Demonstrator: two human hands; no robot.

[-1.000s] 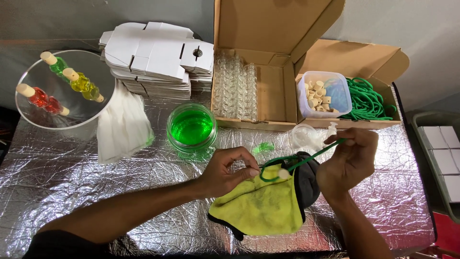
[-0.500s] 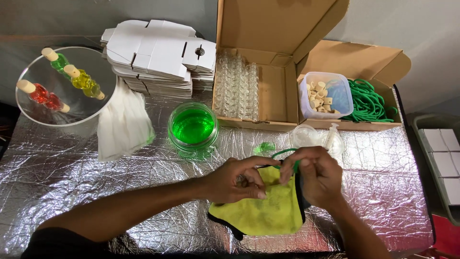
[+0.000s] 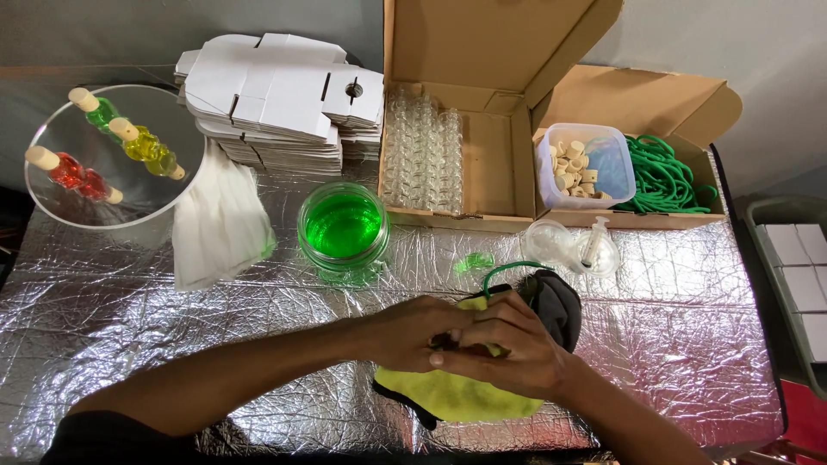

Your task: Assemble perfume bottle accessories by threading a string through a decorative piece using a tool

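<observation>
Both hands meet over a yellow cloth with a dark grey edge [image 3: 457, 394] on the foil-covered table [image 3: 155, 319]. My left hand [image 3: 415, 331] and my right hand [image 3: 504, 346] are closed together around something small that their fingers hide. A green cord [image 3: 504, 271] loops out from between them toward the far side. A small green bottle-like piece [image 3: 474, 262] lies just beyond the hands.
A jar of green liquid [image 3: 344, 228] stands ahead, with a white cloth [image 3: 217, 226] left of it. Far left, a round dish [image 3: 116, 164] holds corked coloured bottles. Flat white boxes [image 3: 280, 99], a cardboard box of glass vials [image 3: 422, 155], a tub of corks [image 3: 586, 165] and green cords [image 3: 668, 176] sit behind.
My right hand came down from holding the green cord stretched up and right, and joined the left hand over the yellow cloth. The cord now loops loosely.
</observation>
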